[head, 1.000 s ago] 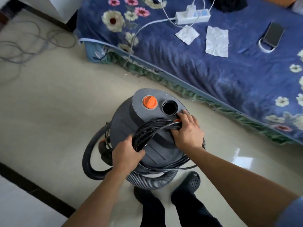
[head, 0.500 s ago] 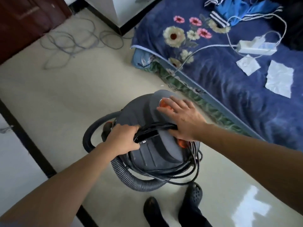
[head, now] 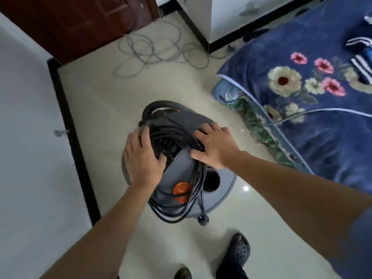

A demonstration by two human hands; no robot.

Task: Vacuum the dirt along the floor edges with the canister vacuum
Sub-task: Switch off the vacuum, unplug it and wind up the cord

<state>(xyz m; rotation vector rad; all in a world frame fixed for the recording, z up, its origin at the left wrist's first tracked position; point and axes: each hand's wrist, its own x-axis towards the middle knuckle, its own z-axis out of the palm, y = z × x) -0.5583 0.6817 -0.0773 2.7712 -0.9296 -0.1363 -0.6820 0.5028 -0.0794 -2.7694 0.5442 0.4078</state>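
Atop vacuum (head: 182,168), left hand (head: 141,158) and right hand (head: 216,147) fingers (head: 202,134) grip cord (head: 175,133).

Soft, even daylight, source outside the view. A small glare spot sits on the glossy cream tiled floor (head: 104,101) beside the grey drum-shaped canister vacuum (head: 227,178). Motion blur softens everything, notably the loose grey cable (head: 153,51). Wide-angle distortion bows the black skirting strip (head: 68,125).

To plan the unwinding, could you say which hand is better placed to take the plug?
Probably the right hand: the plug hangs on its side, on cord strands dropping from beneath it.
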